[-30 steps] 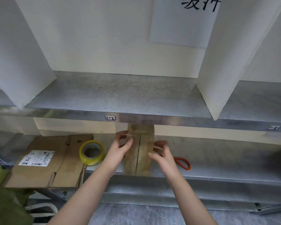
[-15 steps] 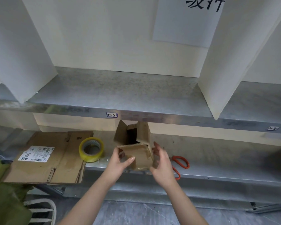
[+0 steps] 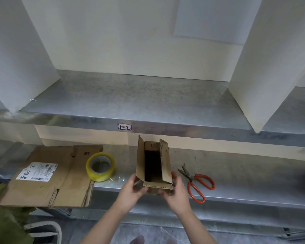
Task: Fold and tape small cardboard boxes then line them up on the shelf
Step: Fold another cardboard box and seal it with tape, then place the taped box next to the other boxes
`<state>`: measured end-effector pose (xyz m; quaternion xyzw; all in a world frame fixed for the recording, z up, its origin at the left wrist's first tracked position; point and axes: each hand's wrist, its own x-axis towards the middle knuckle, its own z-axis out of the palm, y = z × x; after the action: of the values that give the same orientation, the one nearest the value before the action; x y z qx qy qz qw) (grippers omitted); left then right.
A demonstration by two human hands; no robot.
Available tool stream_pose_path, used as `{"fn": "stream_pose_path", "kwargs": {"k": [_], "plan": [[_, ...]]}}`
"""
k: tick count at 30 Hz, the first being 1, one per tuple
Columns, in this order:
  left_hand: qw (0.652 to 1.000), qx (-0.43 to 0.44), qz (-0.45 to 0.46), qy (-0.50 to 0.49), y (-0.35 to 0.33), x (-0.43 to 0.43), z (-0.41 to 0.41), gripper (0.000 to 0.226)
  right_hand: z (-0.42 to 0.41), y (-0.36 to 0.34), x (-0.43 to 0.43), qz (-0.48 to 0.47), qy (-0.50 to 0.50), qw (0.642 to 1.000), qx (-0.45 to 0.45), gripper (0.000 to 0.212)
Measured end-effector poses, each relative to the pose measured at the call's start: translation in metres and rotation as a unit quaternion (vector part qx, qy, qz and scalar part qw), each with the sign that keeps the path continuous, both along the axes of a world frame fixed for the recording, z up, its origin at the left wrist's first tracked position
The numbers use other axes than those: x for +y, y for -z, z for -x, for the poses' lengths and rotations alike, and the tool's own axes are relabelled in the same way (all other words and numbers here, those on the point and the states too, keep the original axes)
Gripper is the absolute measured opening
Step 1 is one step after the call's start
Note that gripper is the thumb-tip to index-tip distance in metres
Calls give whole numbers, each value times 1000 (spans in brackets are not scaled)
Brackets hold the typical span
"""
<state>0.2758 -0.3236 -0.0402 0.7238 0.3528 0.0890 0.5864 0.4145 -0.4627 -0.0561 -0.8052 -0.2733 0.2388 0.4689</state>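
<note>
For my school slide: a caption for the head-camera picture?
Left hand and right hand hold an open cardboard box between tape roll and scissors.

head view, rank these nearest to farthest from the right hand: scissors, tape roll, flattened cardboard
1. scissors: just to the right of the right hand.
2. tape roll: to the left, beyond the small box and the left hand.
3. flattened cardboard: far left, past the tape roll.
</note>
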Motion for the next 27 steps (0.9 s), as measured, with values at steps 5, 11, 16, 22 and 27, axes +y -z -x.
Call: {"fn": "stream_pose_path", "kwargs": {"k": [5,11,16,22,27], "plan": [[920,132,-338,148,-12,31,10,76,2,-7,-1,-5,28,1000,1,73],[815,148,-507,237,-41,42,0,70,-8,-35,-41,-44,74,996,-13,73],[768,115,-554,299,-53,0,-34,69,-24,-44,-108,-61,102,993,-8,74],[758,58,-562,325,-48,-103,-95,64,-53,-46,-214,-49,131,990,-8,70],[776,56,-535,330,-38,-207,-148,65,-96,-56,-318,-43,158,986,0,69]]}}
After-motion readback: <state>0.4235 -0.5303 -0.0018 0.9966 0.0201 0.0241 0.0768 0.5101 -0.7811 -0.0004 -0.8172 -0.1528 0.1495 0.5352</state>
